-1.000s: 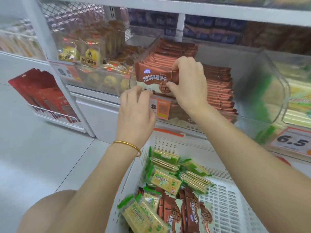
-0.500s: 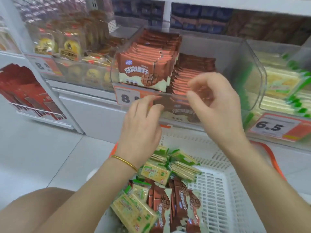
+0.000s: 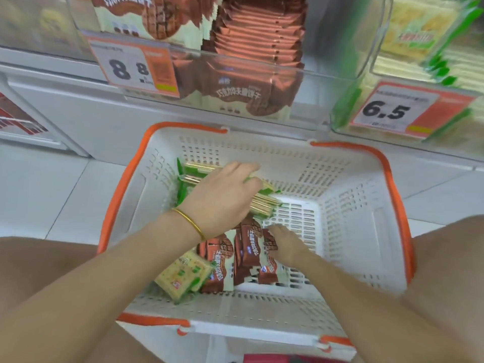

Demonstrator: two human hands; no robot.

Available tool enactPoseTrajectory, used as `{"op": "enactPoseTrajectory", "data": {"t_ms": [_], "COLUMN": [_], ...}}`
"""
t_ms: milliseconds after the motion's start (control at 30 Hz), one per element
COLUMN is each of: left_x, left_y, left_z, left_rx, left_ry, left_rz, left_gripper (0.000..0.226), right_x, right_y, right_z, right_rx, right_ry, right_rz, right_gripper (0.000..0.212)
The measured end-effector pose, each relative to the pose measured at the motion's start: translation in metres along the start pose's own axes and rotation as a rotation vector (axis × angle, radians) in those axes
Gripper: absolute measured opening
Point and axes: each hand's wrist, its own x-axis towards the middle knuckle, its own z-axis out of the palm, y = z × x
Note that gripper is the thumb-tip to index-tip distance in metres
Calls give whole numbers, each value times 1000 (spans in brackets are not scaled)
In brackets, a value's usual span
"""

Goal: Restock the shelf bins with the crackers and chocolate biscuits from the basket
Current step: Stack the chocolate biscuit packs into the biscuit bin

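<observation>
My left hand [image 3: 222, 200] lies over the green crackers [image 3: 262, 204] at the far left of the basket [image 3: 353, 205], fingers [image 3: 245, 169] curled round a stack of several packs. Lifted together, the slick wrappers may fan out and slip back in or onto the floor. My right hand [image 3: 288, 247] has its fingers against the chocolate biscuits [image 3: 248, 247] near the basket's middle, though I cannot tell whether they have closed on a pack; raising both loads at once, I could knock the overhanging shelf bin [image 3: 319, 100].
</observation>
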Motion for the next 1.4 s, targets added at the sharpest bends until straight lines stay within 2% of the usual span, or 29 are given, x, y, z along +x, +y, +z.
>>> {"op": "enactPoseTrajectory", "data": {"t_ms": [133,233,300,367,433,500,600,700,833,933,1000,1100,1167,1233,1300,1367,1400], "left_x": [-4,-1,0,0,0,1,5,8,5,3,3,0,-4,-9,-12,-14,-16], "left_y": [-4,-3,-2,-2,-1,-1,3,5,0,-8,-15,-33,-48,-64,-79,-89,-92], "left_z": [7,10,11,11,10,11,1,-11,-32,-54,-72,-102,-125,-144,-155,-156,-154], "left_rx": [2,4,9,16,-21,-101,-349,-639,-933,-1029,-1020,-937,-932,-997,-1021,-867,-740], "left_ry": [-20,-25,-33,-61,-104,-174,-279,-319,-198,-180,-155,-49,93,322,620,858,923], "left_rz": [-4,7,16,7,-29,-98,-256,-378,-458,-475,-480,-505,-513,-531,-567,-627,-663], "left_gripper": [26,26,25,27,33,41,48,37,23,17,18,22,28,33,33,37,39], "right_x": [10,10,5,-7,-26,-47,-77,-100,-115,-125,-129,-131,-131,-130,-128,-122,-117], "right_y": [3,-1,-3,-3,-5,-9,-25,-47,-67,-78,-86,-102,-117,-138,-163,-186,-197], "right_z": [5,-1,-10,-29,-58,-92,-134,-159,-172,-182,-192,-209,-224,-243,-261,-277,-284], "right_rx": [-200,-233,-101,166,360,560,953,1163,1258,1241,1169,1039,1026,1007,1004,969,918], "right_ry": [18,20,-48,-104,-87,0,100,149,205,170,138,145,207,313,476,673,772], "right_rz": [32,76,144,239,275,218,-9,-190,-298,-324,-364,-418,-477,-553,-614,-651,-660], "right_gripper": [67,51,40,41,43,36,28,31,34,43,40,41,36,36,28,22,22]}}
